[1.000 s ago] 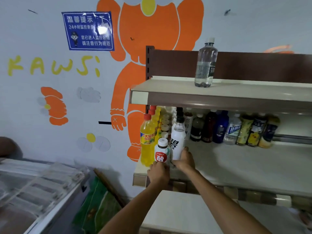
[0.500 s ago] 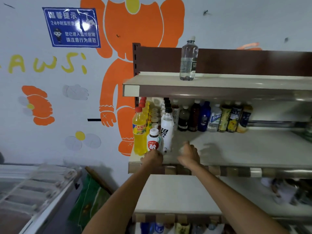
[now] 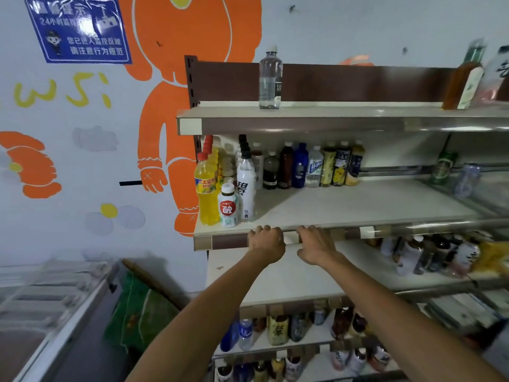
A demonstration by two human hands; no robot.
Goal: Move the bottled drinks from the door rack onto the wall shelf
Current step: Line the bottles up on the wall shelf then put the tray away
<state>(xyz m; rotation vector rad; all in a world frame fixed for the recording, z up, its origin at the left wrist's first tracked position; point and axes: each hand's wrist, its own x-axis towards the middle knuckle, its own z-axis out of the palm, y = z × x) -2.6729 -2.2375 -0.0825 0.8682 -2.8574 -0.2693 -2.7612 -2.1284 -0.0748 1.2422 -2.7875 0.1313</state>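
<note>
A small white bottle with a red label (image 3: 228, 205) and a tall white bottle with a black cap (image 3: 246, 186) stand at the front left of the wall shelf (image 3: 358, 205), beside a yellow drink bottle (image 3: 206, 188). Both of my hands are below them at the shelf's front edge and hold nothing. My left hand (image 3: 265, 241) has its fingers curled. My right hand (image 3: 314, 244) has loosely bent fingers. A row of several bottles (image 3: 308, 168) lines the back of the shelf. The door rack is out of view.
A clear water bottle (image 3: 270, 78) stands on the top shelf (image 3: 330, 111), with more bottles (image 3: 468, 78) at its right end. Two cans (image 3: 454, 172) sit at the right. Lower shelves (image 3: 289, 279) hold more drinks. A chest freezer (image 3: 41, 304) stands at the lower left.
Both hands have let go of the two white bottles and drawn back down to the shelf's front edge. The camera view has shifted to the right.
</note>
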